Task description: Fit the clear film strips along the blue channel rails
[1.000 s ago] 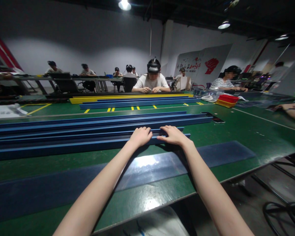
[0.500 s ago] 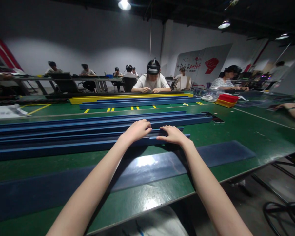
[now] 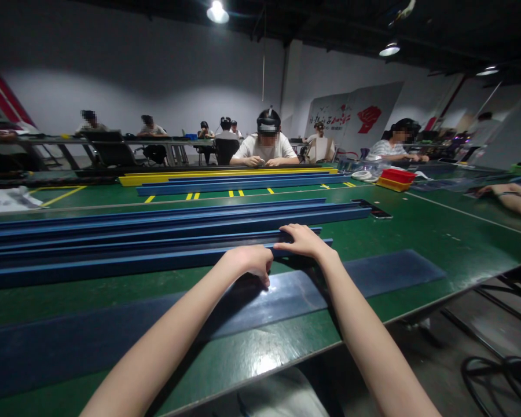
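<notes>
My left hand (image 3: 255, 262) is bent down at the wrist over a smooth clear-looking strip (image 3: 386, 272) that lies along the near side of the table. Its fingers are curled together and point downward; what is in them, if anything, is hidden. My right hand (image 3: 303, 240) lies across the right end of the nearest long blue channel (image 3: 156, 259). Thumb and fingers sit on the two side walls of this channel, holding it from above. Behind it, more long blue channels (image 3: 226, 223) lie side by side.
A phone (image 3: 380, 212) lies past the channels' right end. Farther back are yellow channels (image 3: 156, 177), red and yellow bins (image 3: 395, 179) and white paper (image 3: 11, 198). A co-worker (image 3: 267, 142) sits opposite; another person's arms (image 3: 516, 194) rest at right. The table's front edge (image 3: 286, 358) is close.
My left hand has come off the blue channel and moved toward me, down over the strip, its fingers now curled. My right hand has stayed on the channel.
</notes>
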`<action>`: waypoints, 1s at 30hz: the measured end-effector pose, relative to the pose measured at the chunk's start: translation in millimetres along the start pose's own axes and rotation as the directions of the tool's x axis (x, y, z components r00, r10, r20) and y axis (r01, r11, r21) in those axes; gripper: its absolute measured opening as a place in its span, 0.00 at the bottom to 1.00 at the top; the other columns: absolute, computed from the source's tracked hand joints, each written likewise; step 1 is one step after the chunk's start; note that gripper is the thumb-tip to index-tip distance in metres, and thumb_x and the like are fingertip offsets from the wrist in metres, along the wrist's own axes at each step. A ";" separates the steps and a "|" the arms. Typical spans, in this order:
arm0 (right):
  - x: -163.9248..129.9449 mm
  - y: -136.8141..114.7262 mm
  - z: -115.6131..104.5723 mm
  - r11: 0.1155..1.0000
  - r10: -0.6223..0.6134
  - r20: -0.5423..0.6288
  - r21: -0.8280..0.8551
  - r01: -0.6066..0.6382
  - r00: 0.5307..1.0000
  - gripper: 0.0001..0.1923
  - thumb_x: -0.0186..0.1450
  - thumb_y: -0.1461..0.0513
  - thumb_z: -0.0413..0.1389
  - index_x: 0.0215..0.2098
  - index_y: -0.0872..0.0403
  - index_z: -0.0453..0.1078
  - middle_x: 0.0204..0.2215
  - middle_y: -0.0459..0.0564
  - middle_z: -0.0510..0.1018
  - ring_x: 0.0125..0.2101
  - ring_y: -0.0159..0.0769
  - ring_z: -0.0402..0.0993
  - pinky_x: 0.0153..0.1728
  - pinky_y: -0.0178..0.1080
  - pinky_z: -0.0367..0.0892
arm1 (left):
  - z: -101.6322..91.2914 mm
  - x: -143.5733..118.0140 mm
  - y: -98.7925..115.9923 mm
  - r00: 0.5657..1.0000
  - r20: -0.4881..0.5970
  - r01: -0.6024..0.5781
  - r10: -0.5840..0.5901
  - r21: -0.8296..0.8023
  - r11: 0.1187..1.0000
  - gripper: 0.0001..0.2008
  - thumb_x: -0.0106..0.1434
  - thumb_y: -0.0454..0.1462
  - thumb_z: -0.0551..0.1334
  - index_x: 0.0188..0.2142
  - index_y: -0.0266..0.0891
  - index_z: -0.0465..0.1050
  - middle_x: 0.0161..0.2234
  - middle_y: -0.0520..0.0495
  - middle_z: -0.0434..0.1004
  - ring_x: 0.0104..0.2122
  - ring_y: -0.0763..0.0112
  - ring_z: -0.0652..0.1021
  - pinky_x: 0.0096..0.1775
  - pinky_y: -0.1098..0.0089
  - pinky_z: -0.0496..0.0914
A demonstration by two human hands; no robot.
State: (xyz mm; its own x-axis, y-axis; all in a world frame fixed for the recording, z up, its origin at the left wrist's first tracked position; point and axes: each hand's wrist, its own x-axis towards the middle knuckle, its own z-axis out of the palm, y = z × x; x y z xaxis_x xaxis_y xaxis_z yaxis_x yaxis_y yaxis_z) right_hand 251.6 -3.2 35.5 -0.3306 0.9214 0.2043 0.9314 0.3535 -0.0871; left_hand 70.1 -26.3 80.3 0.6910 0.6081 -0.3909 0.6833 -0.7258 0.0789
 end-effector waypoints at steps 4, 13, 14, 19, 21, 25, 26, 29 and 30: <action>-0.2 0.4 0.6 1.000 -0.005 -0.008 -0.006 0.005 1.000 0.35 0.56 0.40 0.46 0.51 0.54 0.64 0.48 0.56 0.71 0.48 0.45 0.66 0.46 0.41 0.59 | 4.3 5.1 -3.3 0.998 0.067 0.024 -0.022 -0.024 0.999 0.16 0.44 0.44 0.67 0.34 0.41 0.75 0.31 0.49 0.77 0.30 0.68 0.75 0.26 0.75 0.64; -0.2 -0.5 -0.1 1.000 -0.006 0.011 -0.011 0.006 1.000 0.34 0.57 0.40 0.46 0.52 0.54 0.64 0.48 0.57 0.70 0.48 0.45 0.65 0.46 0.42 0.59 | 10.3 12.4 -12.0 0.998 0.067 -0.014 0.014 0.003 1.000 0.16 0.47 0.44 0.66 0.34 0.38 0.76 0.34 0.44 0.77 0.32 0.64 0.75 0.31 0.72 0.66; 0.0 -0.4 0.2 1.000 -0.004 0.013 -0.011 0.004 1.000 0.35 0.57 0.40 0.46 0.52 0.54 0.63 0.48 0.57 0.70 0.48 0.46 0.65 0.46 0.42 0.58 | 10.3 12.7 -12.9 0.997 0.073 -0.021 0.021 -0.002 1.000 0.15 0.48 0.44 0.65 0.33 0.38 0.76 0.33 0.45 0.77 0.31 0.65 0.75 0.30 0.72 0.66; 0.4 0.6 1.5 1.000 0.000 0.012 -0.010 0.000 1.000 0.35 0.56 0.40 0.46 0.52 0.54 0.63 0.49 0.56 0.70 0.48 0.45 0.65 0.47 0.42 0.58 | 8.9 12.2 -15.0 0.996 0.090 -0.018 0.023 -0.059 0.998 0.09 0.49 0.40 0.65 0.29 0.38 0.76 0.26 0.48 0.76 0.27 0.69 0.75 0.27 0.74 0.64; 0.5 0.9 1.8 1.000 -0.001 0.012 -0.009 0.001 1.000 0.36 0.56 0.40 0.46 0.52 0.54 0.63 0.48 0.56 0.70 0.48 0.45 0.65 0.47 0.42 0.58 | 8.6 12.0 -15.1 0.993 0.115 0.010 0.003 -0.113 0.993 0.07 0.50 0.38 0.64 0.28 0.37 0.75 0.23 0.49 0.75 0.23 0.71 0.74 0.26 0.74 0.64; 0.6 1.6 2.7 1.000 -0.010 0.011 0.000 0.010 1.000 0.36 0.56 0.40 0.46 0.53 0.55 0.63 0.48 0.57 0.70 0.48 0.45 0.65 0.47 0.42 0.58 | 7.0 11.1 -14.5 0.993 0.112 0.065 -0.048 -0.157 0.985 0.07 0.51 0.36 0.63 0.31 0.37 0.75 0.20 0.50 0.74 0.20 0.72 0.73 0.25 0.75 0.65; 0.5 1.8 3.1 1.000 -0.013 0.012 0.004 0.013 1.000 0.36 0.57 0.40 0.46 0.53 0.56 0.62 0.48 0.58 0.70 0.48 0.45 0.65 0.47 0.42 0.58 | 6.1 10.5 -14.2 0.992 0.110 0.075 -0.059 -0.149 0.986 0.08 0.51 0.36 0.63 0.32 0.37 0.75 0.21 0.50 0.74 0.20 0.73 0.73 0.25 0.75 0.65; 0.3 2.0 4.0 1.000 -0.013 0.014 0.023 0.012 1.000 0.36 0.57 0.41 0.47 0.54 0.57 0.61 0.49 0.59 0.69 0.49 0.45 0.64 0.48 0.42 0.57 | 2.3 7.2 -13.4 0.993 0.084 0.097 -0.088 -0.111 0.989 0.08 0.51 0.35 0.62 0.33 0.38 0.75 0.22 0.50 0.75 0.20 0.75 0.73 0.25 0.76 0.64; 0.2 1.8 3.8 0.999 -0.007 0.008 0.034 0.007 1.000 0.36 0.58 0.42 0.46 0.55 0.57 0.60 0.50 0.58 0.68 0.49 0.45 0.64 0.48 0.42 0.57 | 0.8 5.7 -13.4 0.994 0.069 0.095 -0.088 -0.103 0.990 0.09 0.50 0.35 0.62 0.33 0.38 0.75 0.23 0.50 0.75 0.20 0.75 0.73 0.24 0.76 0.64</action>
State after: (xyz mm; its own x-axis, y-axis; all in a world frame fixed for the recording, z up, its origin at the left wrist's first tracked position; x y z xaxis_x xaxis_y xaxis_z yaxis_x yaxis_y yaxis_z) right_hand 252.6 -1.8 31.7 -0.3384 0.9202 0.1969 0.9233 0.3651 -0.1190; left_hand 64.8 -13.4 76.2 0.6103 0.6457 -0.4589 0.7663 -0.6281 0.1352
